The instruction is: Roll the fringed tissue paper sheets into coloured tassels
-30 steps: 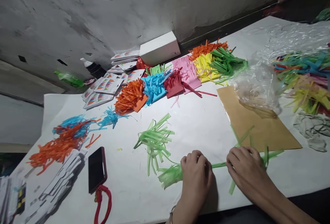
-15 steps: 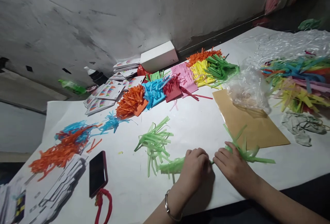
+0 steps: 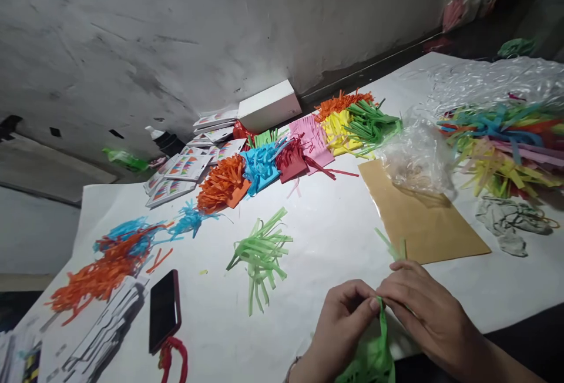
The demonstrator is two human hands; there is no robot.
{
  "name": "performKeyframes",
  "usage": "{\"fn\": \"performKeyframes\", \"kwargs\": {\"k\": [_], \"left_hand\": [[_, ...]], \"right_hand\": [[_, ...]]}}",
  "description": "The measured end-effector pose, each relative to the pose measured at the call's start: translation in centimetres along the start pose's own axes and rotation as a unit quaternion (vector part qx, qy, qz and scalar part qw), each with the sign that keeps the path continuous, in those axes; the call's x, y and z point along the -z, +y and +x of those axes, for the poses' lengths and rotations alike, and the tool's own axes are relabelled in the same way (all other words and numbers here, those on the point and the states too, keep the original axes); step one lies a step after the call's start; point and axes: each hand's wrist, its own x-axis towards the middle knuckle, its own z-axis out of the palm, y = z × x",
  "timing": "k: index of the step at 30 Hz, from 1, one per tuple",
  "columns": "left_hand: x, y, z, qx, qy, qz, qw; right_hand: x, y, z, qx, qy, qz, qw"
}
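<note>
Near the table's front edge, my left hand (image 3: 341, 327) pinches a light green tissue-paper tassel (image 3: 372, 355) between thumb and fingers. The paper hangs below that hand, partly cut off by the frame's bottom. My right hand (image 3: 427, 306) meets the left at the pinch point, its fingers closed on the same tassel; a few green strips stick out beyond its knuckles. Where the fingertips meet, the paper is mostly hidden. Another light green tassel (image 3: 262, 254) lies spread on the white table covering (image 3: 326, 224), left of and beyond my hands.
A brown envelope (image 3: 423, 218) lies behind my right hand, with clear plastic (image 3: 414, 154) on it. Fringed tissue bundles (image 3: 264, 163) in several colours line the back near a white box (image 3: 268, 104). At left are orange tassels (image 3: 97, 268) and a phone (image 3: 164, 312).
Both hands have moved closer to the front edge and together. The green tassel, earlier stretched flat between them, now hangs down below my left hand. The camera view has shifted slightly.
</note>
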Motion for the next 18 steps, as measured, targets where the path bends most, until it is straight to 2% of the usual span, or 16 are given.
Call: {"fn": "performKeyframes", "kwargs": {"k": [4, 6, 8, 10, 12, 14, 16, 18], "left_hand": [[-0.8, -0.1, 0.3, -0.122, 0.044, 0.118, 0.985], [-0.9, 0.0, 0.6, -0.116, 0.037, 0.135, 0.983], [-0.9, 0.4, 1.2, -0.093, 0.018, 0.153, 0.984], [-0.9, 1.0, 1.9, -0.118, 0.009, 0.203, 0.972], [-1.1, 1.8, 2.8, -0.2, -0.003, 0.277, 0.94], [-1.4, 2.7, 3.7, -0.284, -0.04, 0.333, 0.898], [-2.1, 3.4, 4.5, -0.338, -0.075, 0.36, 0.866], [-3.0, 4.1, 5.3, -0.364, -0.081, 0.364, 0.853]], "right_hand": [[-0.4, -0.1, -0.6, -0.06, 0.083, 0.022, 0.994], [-0.4, 0.1, -0.7, -0.057, 0.119, 0.005, 0.991], [-0.1, 0.4, -0.7, -0.031, 0.13, -0.025, 0.991], [0.6, 0.7, -0.7, 0.002, 0.126, -0.085, 0.988], [1.3, 1.0, -0.6, 0.024, 0.109, -0.146, 0.983], [1.9, 1.3, -0.5, 0.016, 0.094, -0.181, 0.979], [2.3, 1.7, -0.3, -0.025, 0.096, -0.162, 0.982], [2.6, 2.3, -0.1, -0.098, 0.092, -0.094, 0.986]]}}
